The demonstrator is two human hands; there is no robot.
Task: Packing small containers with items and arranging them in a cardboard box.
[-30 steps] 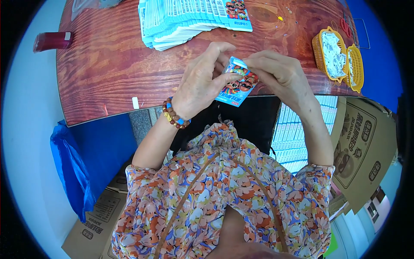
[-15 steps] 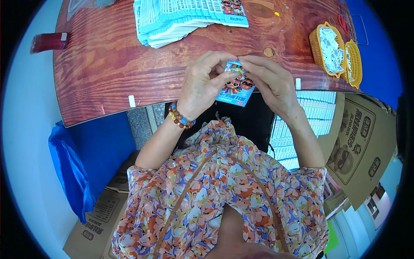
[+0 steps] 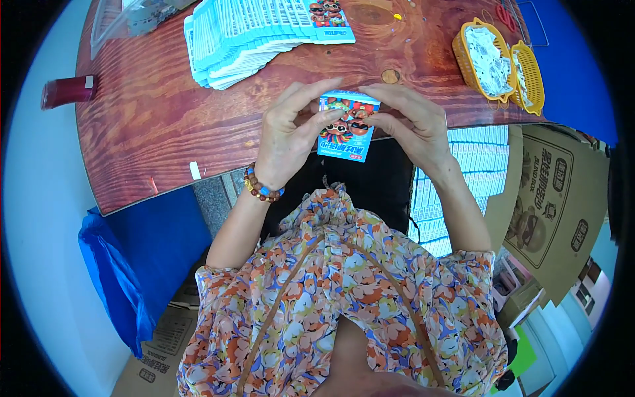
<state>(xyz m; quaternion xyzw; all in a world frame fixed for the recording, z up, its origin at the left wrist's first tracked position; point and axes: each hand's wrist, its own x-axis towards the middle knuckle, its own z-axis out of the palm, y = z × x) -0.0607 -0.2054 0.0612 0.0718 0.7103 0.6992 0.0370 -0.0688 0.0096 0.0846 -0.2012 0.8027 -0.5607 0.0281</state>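
Observation:
A small blue cardboard box (image 3: 345, 135) with cartoon figures on its face is held upright between my hands, just at the table's near edge. My left hand (image 3: 291, 129) grips its left side, thumb on the printed face and forefinger at the upper corner. On the opposite side my right hand (image 3: 413, 122) pinches it the same way, fingers over the top edge. The back of the box is hidden. Beyond my hands lies a fanned stack of flat blue cartons (image 3: 241, 43) on the wooden table (image 3: 159, 112).
Two yellow plastic baskets with white packets, one larger (image 3: 462, 49) and one smaller (image 3: 537, 79), stand at the table's right. A dark red cylinder (image 3: 69, 91) sits at the left edge. Below right, a brown carton (image 3: 549, 198) stands beside rows of blue-white boxes (image 3: 460, 178).
The box, tilted and flat-looking before, is now straighter and shows a top panel. My hands have moved apart along its sides. The whole view has shifted slightly.

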